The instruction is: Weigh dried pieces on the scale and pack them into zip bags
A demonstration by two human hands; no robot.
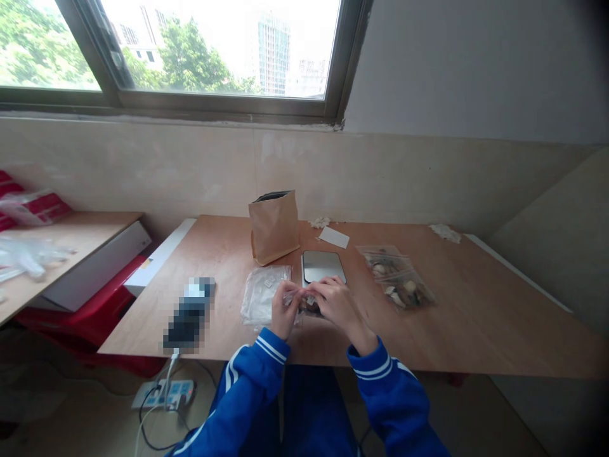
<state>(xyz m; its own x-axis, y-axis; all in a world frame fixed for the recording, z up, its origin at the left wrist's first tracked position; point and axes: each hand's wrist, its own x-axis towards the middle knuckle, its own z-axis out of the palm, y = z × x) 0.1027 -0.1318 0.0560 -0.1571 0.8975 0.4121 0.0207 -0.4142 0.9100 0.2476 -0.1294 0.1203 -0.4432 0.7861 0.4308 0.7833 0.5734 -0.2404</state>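
Observation:
My left hand [286,310] and my right hand [337,304] pinch the top edge of a small clear bag [310,307] with dark brown pieces inside, near the table's front edge. Fingertips of both hands nearly meet on the bag's upper edge. Just behind them lies a flat scale with a silver plate [323,266]. Left of my left hand is a stack of clear plastic bags [264,297]. To the right, filled zip bags [408,291] with pale and dark pieces lie overlapping on the table.
A brown paper bag [274,227] stands open-topped behind the clear bags. Beside it lie a white card [333,237] and pale scraps [445,233] farther right. A blurred-out dark device [189,315] with a cable lies at the left. A power strip [164,394] sits below.

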